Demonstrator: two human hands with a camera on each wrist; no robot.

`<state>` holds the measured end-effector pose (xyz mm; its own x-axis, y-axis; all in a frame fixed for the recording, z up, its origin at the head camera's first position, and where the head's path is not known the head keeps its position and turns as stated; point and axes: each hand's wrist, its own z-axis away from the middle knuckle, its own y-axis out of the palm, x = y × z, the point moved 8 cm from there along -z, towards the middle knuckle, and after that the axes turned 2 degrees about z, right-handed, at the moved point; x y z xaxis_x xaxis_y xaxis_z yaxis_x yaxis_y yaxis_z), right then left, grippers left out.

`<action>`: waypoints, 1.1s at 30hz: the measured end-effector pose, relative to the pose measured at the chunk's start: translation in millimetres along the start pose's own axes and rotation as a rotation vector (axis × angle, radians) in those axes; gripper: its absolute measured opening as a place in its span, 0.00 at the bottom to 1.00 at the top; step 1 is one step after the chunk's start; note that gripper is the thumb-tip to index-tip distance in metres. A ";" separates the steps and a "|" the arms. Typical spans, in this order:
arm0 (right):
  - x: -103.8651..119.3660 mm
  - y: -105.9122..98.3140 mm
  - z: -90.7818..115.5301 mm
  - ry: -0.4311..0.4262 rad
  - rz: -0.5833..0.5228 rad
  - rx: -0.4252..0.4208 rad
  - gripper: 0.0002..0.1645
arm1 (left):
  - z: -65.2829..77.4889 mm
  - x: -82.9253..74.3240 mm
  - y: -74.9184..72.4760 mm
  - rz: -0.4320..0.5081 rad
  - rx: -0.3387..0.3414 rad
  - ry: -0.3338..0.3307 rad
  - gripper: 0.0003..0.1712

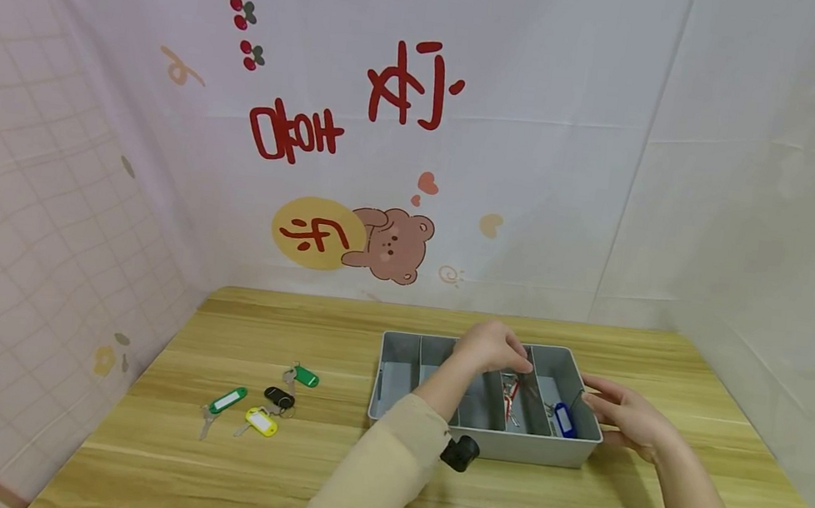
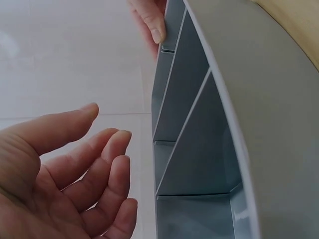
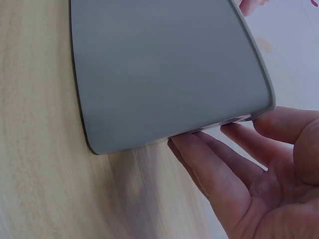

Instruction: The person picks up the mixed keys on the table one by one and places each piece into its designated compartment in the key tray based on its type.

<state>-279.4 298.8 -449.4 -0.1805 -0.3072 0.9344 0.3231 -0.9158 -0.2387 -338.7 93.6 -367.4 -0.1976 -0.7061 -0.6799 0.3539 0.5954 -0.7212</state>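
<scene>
A grey divided tray (image 1: 476, 444) stands on the table. My left hand (image 1: 490, 349) hovers over its middle compartments; the left wrist view shows its fingers loosely bent with nothing between them. At the tray's right end my right hand (image 1: 634, 418) holds the side wall, thumb at the rim and fingers along the outside, as the right wrist view also shows. A key with a blue tag (image 1: 565, 420) lies in the rightmost compartment. In the compartment to its left is a red-tagged key (image 1: 509, 396). My left forearm partly hides the tray's left compartments.
On the table's left lie keys with a green tag (image 1: 228, 400), another green tag (image 1: 306, 376), a black tag (image 1: 280, 397) and a yellow tag (image 1: 261, 421). A printed white cloth (image 1: 532, 218) hangs behind the wooden table (image 1: 150, 459).
</scene>
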 end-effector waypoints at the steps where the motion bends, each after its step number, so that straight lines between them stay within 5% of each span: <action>1: 0.2 -0.2 0.0 0.000 0.001 0.001 0.41 | 0.4 -0.8 -0.8 0.016 0.000 0.012 0.07; 15: 0.7 0.5 0.9 0.000 0.003 -0.004 0.41 | 16.6 -5.1 -7.3 0.190 0.039 0.099 0.14; 33: -0.8 1.1 1.3 -0.002 0.004 -0.016 0.41 | 42.5 -12.6 -15.8 0.228 0.080 0.245 0.21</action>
<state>-277.7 298.4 -450.1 -0.1775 -0.3101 0.9340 0.3091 -0.9186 -0.2463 -303.0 76.8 -341.8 -0.3157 -0.4396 -0.8409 0.4831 0.6883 -0.5412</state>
